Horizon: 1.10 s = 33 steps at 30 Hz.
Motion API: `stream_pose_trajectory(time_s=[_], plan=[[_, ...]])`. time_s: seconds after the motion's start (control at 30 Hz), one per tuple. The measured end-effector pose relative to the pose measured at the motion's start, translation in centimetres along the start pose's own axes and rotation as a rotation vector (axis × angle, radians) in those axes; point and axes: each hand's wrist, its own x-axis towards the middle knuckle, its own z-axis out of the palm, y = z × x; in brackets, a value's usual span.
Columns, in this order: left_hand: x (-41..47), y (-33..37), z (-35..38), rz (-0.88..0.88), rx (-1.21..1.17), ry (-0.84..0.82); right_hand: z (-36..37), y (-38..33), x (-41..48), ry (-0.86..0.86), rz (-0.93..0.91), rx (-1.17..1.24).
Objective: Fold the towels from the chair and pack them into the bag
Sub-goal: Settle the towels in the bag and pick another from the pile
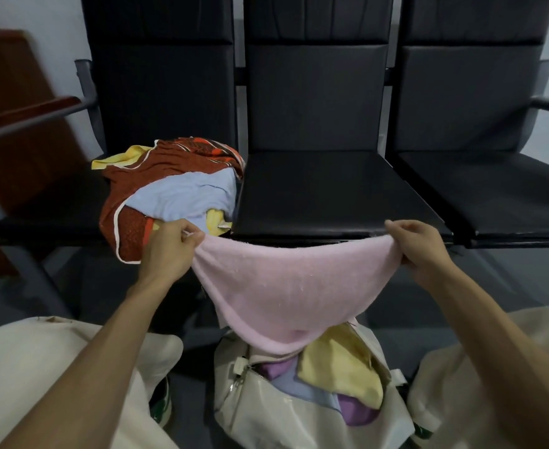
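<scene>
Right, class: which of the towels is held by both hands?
The pink towel, stretched between the left hand and right hand; the rest lie heaped on the chair or packed in the bag.

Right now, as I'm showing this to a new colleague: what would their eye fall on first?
The pink towel, stretched by its top corners between the left hand and right hand, sags over the open bag on the floor. Left of it, a heap of unfolded towels sits on the left seat, and packed towels show inside the bag.
</scene>
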Motion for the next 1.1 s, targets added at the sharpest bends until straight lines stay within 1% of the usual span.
stream_pose_trajectory(time_s=[0.07, 0.1, 0.17, 0.27, 0.33, 0.4, 0.43, 0.47, 0.53, 0.6, 0.7, 0.77, 0.83, 0.9, 0.97, 1.03, 1.1], plan=[[0.2, -0.1, -0.1, -0.002, -0.009, 0.005, -0.2, -0.7, -0.7, -0.067, -0.019, 0.100], [0.3, -0.1, -0.1, -0.014, -0.035, 0.006, -0.3, -1.0, -1.1, -0.100, -0.046, 0.106], [0.7, -0.1, 0.0, -0.101, -0.222, 0.021, -0.6, -1.5, -1.6, -0.166, -0.117, 0.053], [0.9, -0.2, 0.0, -0.337, -0.621, 0.024, -0.8, -1.6, -1.8, -0.250, -0.194, -0.137], [1.0, -0.3, -0.1, -0.460, -0.787, -0.004, -0.7, -1.6, -1.7, -0.278, -0.237, -0.289], [0.9, -0.1, -0.5, -0.495, -0.876, -0.061, -0.4, -1.6, -1.6, -0.301, -0.289, -0.439], [0.8, 0.2, -0.6, -0.471, -0.870, -0.092, -0.3, -1.4, -1.5, -0.295, -0.334, -0.539], [0.6, 0.5, -0.8, -0.419, -0.810, -0.117, -0.2, -1.2, -1.3, -0.261, -0.391, -0.647], [0.2, 0.9, -0.7, -0.257, -0.537, -0.135, 0.2, -0.8, -0.9, -0.141, -0.507, -0.790], [0.0, 0.7, -0.3, -0.091, -0.253, -0.131, 0.3, -0.5, -0.7, -0.068, -0.564, -0.821], [0.0, -0.1, 0.2, 0.118, 0.002, -0.095, 0.5, -0.5, -0.6, -0.023, -0.599, -0.862], [0.1, -0.3, 0.7, 0.213, 0.061, -0.046, 0.4, -0.3, -0.5, -0.007, -0.616, -0.886], [0.2, -0.4, 1.0, 0.223, 0.079, 0.018, 0.4, 0.1, -0.4, 0.026, -0.624, -0.889], [0.3, -0.5, 1.2, 0.227, 0.070, 0.090, 0.4, 0.3, -0.5, 0.093, -0.673, -0.877], [0.3, -0.4, 1.3, 0.275, 0.072, 0.147, 0.4, 0.3, -0.7, 0.196, -0.736, -0.901], [0.3, -0.1, 1.2, 0.317, 0.072, 0.166, 0.3, 0.0, -0.7, 0.287, -0.760, -0.933], [0.6, 0.5, 0.8, 0.376, 0.099, 0.138, 0.1, -0.5, -0.5, 0.319, -0.732, -0.942]])
